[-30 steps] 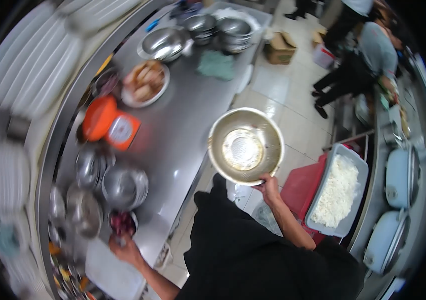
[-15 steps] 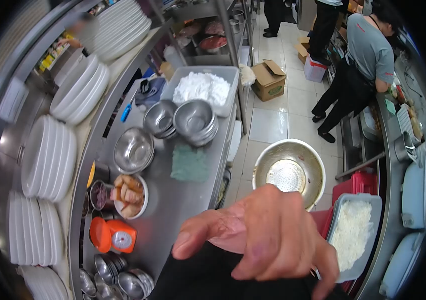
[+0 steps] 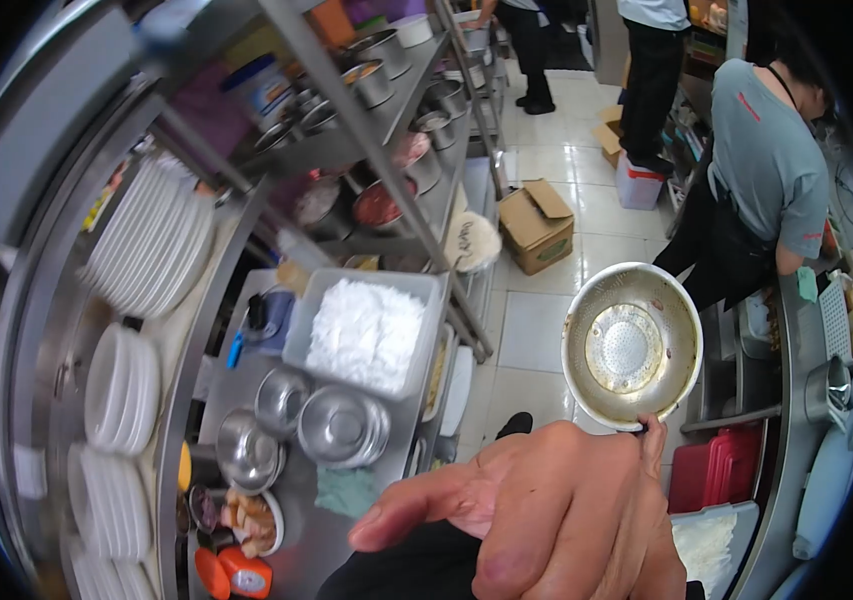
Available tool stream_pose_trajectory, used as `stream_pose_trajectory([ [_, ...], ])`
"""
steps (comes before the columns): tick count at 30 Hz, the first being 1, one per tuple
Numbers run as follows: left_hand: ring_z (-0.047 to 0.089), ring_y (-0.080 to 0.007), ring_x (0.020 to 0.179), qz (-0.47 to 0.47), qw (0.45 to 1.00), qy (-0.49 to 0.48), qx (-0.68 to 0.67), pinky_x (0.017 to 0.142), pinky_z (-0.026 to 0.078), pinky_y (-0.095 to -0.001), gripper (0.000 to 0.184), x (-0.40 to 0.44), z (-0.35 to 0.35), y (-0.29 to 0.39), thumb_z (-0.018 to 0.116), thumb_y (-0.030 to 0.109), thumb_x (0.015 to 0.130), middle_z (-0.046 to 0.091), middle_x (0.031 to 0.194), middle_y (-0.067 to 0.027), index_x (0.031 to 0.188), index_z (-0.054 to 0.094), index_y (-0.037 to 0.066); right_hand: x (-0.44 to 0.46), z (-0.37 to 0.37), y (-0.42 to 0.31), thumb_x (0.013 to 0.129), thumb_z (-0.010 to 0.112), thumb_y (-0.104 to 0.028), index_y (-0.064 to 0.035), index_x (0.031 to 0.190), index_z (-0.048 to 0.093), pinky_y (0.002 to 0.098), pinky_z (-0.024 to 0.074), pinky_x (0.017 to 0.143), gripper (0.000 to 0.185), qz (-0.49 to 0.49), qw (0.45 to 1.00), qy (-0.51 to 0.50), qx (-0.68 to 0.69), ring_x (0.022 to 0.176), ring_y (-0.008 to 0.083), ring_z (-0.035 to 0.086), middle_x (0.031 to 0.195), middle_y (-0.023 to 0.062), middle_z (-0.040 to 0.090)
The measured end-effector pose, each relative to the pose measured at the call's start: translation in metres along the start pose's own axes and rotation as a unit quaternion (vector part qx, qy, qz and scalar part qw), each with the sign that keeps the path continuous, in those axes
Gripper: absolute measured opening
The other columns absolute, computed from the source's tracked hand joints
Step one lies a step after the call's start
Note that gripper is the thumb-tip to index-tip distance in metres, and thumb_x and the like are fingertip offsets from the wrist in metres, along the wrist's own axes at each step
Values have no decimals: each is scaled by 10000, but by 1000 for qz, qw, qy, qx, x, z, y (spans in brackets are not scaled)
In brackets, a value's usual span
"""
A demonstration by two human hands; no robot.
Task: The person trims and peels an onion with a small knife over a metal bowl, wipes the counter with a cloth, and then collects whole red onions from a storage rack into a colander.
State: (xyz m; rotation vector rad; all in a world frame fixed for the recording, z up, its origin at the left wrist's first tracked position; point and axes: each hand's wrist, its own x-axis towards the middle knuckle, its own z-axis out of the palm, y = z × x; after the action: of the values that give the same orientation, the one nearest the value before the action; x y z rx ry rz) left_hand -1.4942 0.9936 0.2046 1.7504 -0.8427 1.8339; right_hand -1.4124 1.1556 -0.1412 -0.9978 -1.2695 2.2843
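One metal colander (image 3: 631, 345), held out over the floor (image 3: 536, 330), rim (image 3: 632, 267) pinched in the right grip (image 3: 652, 445). Probably light, stiff, maybe slick; I'd hold that rim. Left grip (image 3: 556, 510) looks loosely spread, nothing visible in it.

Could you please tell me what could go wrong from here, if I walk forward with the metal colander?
The right hand seems to hold the colander only near its rim, so it might slip or tip.
The person in the grey shirt ahead has their back turned and could get bumped.
The cardboard box on the floor ahead might trip you.
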Motion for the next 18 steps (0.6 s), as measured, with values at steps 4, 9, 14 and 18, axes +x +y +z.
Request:
stream_pose_trajectory([
  [4, 401, -135, 398, 54, 997, 45, -34, 400, 287, -263, 556, 10, -73, 26, 609, 597, 763, 445, 526, 15, 523, 475, 113, 27, 3, -24, 785, 486, -106, 65, 1001, 540, 456, 566, 699, 281, -17, 999, 47, -18, 805, 267, 639, 957, 147, 602],
  [9, 416, -149, 404, 52, 988, 93, -112, 459, 350, -304, 546, 8, -172, 39, 597, 581, 783, 468, 531, 4, 535, 499, 105, 56, 4, -29, 771, 473, -87, 58, 1191, 461, 469, 574, 728, 445, -36, 980, 187, 51, 895, 291, 628, 1071, 156, 568],
  [14, 407, -155, 385, -31, 990, 112, -80, 578, 446, -419, 545, -15, -304, 67, 553, 509, 844, 508, 529, -67, 561, 536, 44, 121, 18, -32, 762, 484, -81, 70, 1172, 467, 460, 584, 698, 437, -17, 967, 245, 69, 891, 306, 630, 1055, 173, 575],
  [18, 437, -166, 449, -231, 917, 240, 219, 661, 444, -403, 448, -79, -421, 108, 531, 416, 821, 509, 551, -80, 613, 561, 20, 216, 19, -38, 754, 511, -95, 99, 1106, 503, 404, 595, 628, 401, 6, 971, 233, 49, 802, 296, 654, 977, 183, 610],
])
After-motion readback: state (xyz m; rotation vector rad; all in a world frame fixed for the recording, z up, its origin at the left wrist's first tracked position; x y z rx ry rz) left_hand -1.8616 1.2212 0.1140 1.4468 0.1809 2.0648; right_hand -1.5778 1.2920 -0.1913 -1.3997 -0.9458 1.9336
